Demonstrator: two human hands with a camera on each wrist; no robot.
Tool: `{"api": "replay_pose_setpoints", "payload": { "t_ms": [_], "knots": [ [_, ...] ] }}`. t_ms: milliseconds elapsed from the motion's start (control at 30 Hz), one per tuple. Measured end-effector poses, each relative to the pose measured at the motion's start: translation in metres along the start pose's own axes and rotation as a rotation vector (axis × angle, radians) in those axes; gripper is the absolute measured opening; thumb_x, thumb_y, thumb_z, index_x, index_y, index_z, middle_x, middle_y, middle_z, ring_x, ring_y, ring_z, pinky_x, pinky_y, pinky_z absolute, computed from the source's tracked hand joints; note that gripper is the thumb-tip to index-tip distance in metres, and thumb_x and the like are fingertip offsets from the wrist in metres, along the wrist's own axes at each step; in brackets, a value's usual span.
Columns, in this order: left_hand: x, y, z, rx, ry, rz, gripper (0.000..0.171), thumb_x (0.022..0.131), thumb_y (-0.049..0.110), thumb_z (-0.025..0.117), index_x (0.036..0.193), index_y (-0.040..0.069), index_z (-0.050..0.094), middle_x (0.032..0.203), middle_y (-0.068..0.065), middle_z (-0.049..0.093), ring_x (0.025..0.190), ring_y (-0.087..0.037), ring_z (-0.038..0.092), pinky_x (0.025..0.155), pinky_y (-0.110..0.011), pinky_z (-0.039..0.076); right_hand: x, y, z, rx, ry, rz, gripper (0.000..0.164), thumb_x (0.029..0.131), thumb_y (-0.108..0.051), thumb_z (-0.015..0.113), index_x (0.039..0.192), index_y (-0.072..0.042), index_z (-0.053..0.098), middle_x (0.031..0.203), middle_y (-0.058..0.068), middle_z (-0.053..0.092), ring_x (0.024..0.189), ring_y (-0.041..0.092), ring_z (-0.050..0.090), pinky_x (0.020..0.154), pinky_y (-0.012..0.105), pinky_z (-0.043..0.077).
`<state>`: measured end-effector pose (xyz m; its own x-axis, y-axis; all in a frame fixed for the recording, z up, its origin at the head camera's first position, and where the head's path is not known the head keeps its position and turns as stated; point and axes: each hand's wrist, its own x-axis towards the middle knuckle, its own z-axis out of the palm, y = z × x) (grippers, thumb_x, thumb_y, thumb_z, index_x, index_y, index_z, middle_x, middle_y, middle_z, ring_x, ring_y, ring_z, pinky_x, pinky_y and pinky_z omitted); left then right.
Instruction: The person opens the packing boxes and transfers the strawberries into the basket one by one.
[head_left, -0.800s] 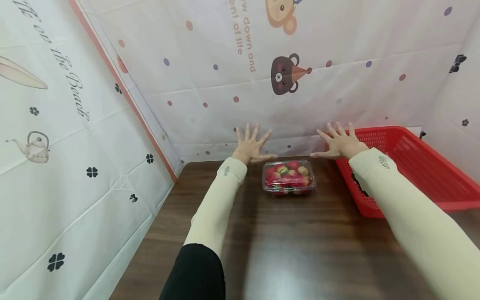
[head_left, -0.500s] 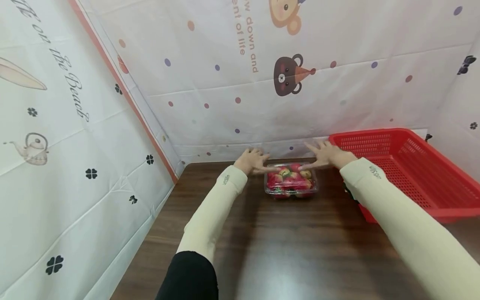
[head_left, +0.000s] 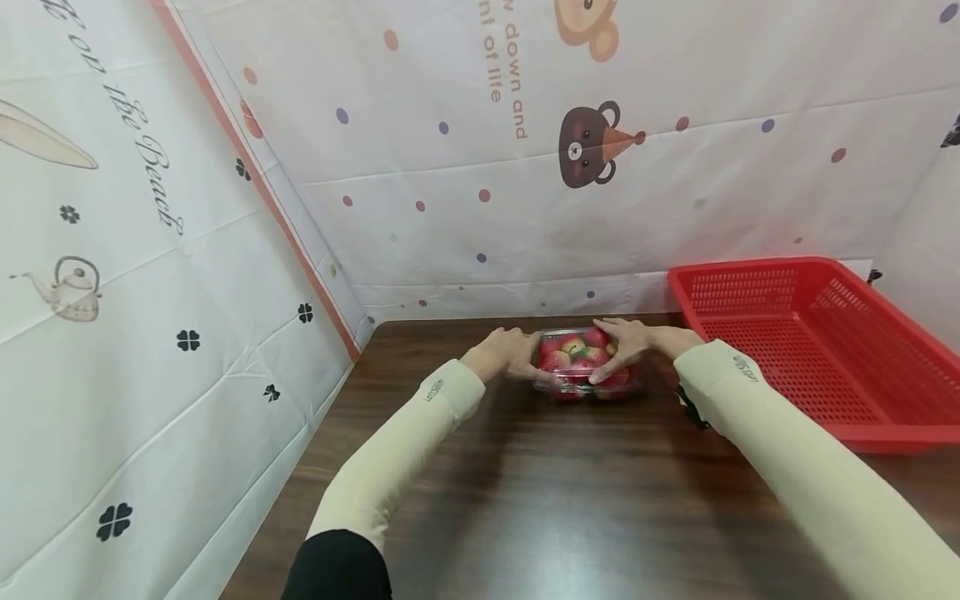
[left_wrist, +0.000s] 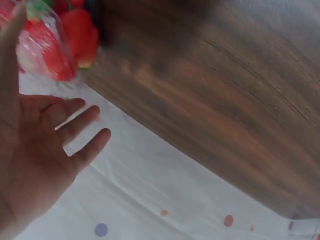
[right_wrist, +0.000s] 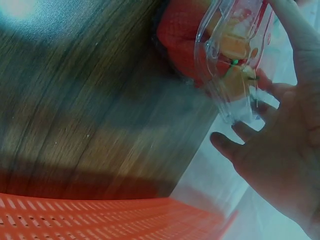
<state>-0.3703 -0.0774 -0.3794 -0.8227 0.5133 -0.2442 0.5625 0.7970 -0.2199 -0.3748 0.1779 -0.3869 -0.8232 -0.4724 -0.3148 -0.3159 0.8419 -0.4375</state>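
Note:
A clear plastic clamshell box [head_left: 576,360] of red fruit with yellow and green patches sits near the back edge of the brown wooden table [head_left: 555,483]. My left hand [head_left: 512,354] is at the box's left end, thumb along its front side. In the left wrist view its fingers are loosely extended beside the box, with a visible gap. Across the box's right end lies my right hand [head_left: 628,343], thumb in front and fingers toward the back. The right wrist view has its relaxed fingertips close to the lid's edge; whether they touch is unclear.
A red perforated plastic basket [head_left: 836,435] stands to the right, beyond the right forearm. White printed cloth [head_left: 450,250] hangs behind the table and along its left side. A small dark object [head_left: 692,408] shows under the right wrist.
Both hands have come down and inward from spread fingers behind the box to its two ends. The box stays on the table, and the view has shifted slightly.

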Motion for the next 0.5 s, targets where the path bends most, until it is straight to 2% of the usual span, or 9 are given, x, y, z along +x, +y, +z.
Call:
{"api": "replay_pose_setpoints", "payload": {
  "t_ms": [100,200,300,400,500],
  "knots": [
    [-0.002,0.01,-0.002,0.048,0.059,0.041,0.09,0.092,0.079,0.047,0.146,0.007,0.053,0.134,-0.011,0.067,0.127,-0.025,0.062,0.106,-0.041,0.051,-0.009,0.001,-0.003,-0.052,0.041,-0.021,0.133,0.069,-0.063,0.086,0.158,0.008,0.016,0.164,0.034,0.019,0.148,0.058,0.016,0.117,0.072,0.022],
    [-0.009,0.012,0.002,0.075,0.13,0.084,0.07,0.097,0.07,0.05,0.118,0.006,0.071,0.117,-0.009,0.074,0.113,-0.026,0.068,0.095,-0.041,0.058,-0.013,-0.006,-0.001,-0.071,0.077,-0.036,0.126,0.069,-0.051,0.091,0.156,0.011,0.022,0.16,0.034,0.028,0.146,0.055,0.023,0.118,0.068,0.026],
    [-0.019,0.009,0.009,0.097,0.186,0.109,0.055,0.1,0.059,0.054,0.096,0.009,0.075,0.11,-0.005,0.077,0.106,-0.026,0.069,0.09,-0.042,0.059,-0.012,-0.017,0.003,-0.063,0.077,-0.024,0.121,0.07,-0.043,0.092,0.155,0.009,0.024,0.157,0.032,0.032,0.144,0.051,0.028,0.117,0.064,0.031],
    [-0.028,0.007,0.017,0.124,0.24,0.136,0.042,0.1,0.049,0.057,0.095,0.011,0.075,0.112,-0.003,0.077,0.106,-0.024,0.067,0.088,-0.041,0.058,-0.01,-0.022,0.006,-0.019,0.058,0.018,0.118,0.072,-0.043,0.09,0.157,0.004,0.023,0.157,0.027,0.032,0.144,0.046,0.028,0.116,0.063,0.033],
    [-0.034,0.009,0.022,0.182,0.316,0.19,0.033,0.098,0.043,0.06,0.092,0.014,0.074,0.109,-0.001,0.076,0.104,-0.022,0.064,0.086,-0.038,0.058,-0.01,-0.021,0.008,-0.004,0.062,0.05,0.118,0.071,-0.043,0.091,0.158,0.001,0.024,0.157,0.025,0.033,0.143,0.044,0.029,0.115,0.062,0.036]
  ]
}}
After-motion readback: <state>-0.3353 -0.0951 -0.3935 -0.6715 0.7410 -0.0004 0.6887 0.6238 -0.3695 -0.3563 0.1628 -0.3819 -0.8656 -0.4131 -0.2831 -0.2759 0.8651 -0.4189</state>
